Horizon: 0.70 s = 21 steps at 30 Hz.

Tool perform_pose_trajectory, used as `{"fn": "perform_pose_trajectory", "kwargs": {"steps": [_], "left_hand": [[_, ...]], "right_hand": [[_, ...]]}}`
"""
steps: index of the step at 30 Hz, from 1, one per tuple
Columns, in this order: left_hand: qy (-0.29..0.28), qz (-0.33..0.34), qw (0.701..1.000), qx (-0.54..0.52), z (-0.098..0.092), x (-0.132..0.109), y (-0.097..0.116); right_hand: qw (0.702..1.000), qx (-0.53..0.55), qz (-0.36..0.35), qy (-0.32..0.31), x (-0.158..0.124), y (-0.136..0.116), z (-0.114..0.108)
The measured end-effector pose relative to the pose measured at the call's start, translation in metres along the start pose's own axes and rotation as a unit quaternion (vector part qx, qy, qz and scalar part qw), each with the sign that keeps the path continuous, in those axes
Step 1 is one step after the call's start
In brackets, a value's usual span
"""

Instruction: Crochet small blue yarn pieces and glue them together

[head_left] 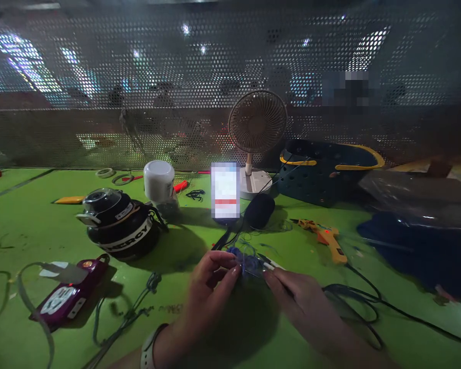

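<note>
Over the green surface (72,182), a small tangle of blue strands (249,262) sits between the person's two hands, just above its own shadow. The left hand (217,282) pinches the tangle's near left edge with thumb and index finger, the other fingers curled behind. The right hand (299,297) grips a slim white-bodied tool (272,264), its thumb pressed along the body; the dark end points in at the strands, though blur hides what kind of tip it is and whether it touches them.

Done well, this looks like fine work for a steady left pinch and small right-hand movements. The left grip would do best held close to where the tool meets the strands, so the piece does not twist away — yet with the fingertips out of the point's path. Loose strands curl toward the dark ball (259,210) beyond the hands; leaving them slack should stop them tugging on the pinch, and the tip is better kept clear of those stray loops.

The yellow glue gun (326,238) lies near, to the right, with a red light glowing, so it may be hot. The right forearm should stay clear of its nozzle and its black cord (356,273) — a snag there could jerk the tool.
</note>
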State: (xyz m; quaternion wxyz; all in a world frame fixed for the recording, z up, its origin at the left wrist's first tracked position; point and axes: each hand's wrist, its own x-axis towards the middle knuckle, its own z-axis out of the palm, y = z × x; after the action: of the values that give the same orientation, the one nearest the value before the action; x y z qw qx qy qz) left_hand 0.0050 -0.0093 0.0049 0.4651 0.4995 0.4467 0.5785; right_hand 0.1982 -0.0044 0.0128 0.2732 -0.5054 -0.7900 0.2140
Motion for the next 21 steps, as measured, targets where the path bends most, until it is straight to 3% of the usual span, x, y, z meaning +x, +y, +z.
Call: {"fn": "perform_pose_trajectory", "kwargs": {"steps": [10,21], "left_hand": [[0.006,-0.003,1.0,0.009,0.0006,0.0001,0.0015],[-0.051,0.018,0.998,0.035,0.0005,-0.0003,0.0013]], "right_hand": [[1.0,0.011,-0.015,0.021,-0.0009,-0.0003,-0.0002],[0.999,0.02,-0.027,0.025,-0.002,-0.0033,0.001]]}}
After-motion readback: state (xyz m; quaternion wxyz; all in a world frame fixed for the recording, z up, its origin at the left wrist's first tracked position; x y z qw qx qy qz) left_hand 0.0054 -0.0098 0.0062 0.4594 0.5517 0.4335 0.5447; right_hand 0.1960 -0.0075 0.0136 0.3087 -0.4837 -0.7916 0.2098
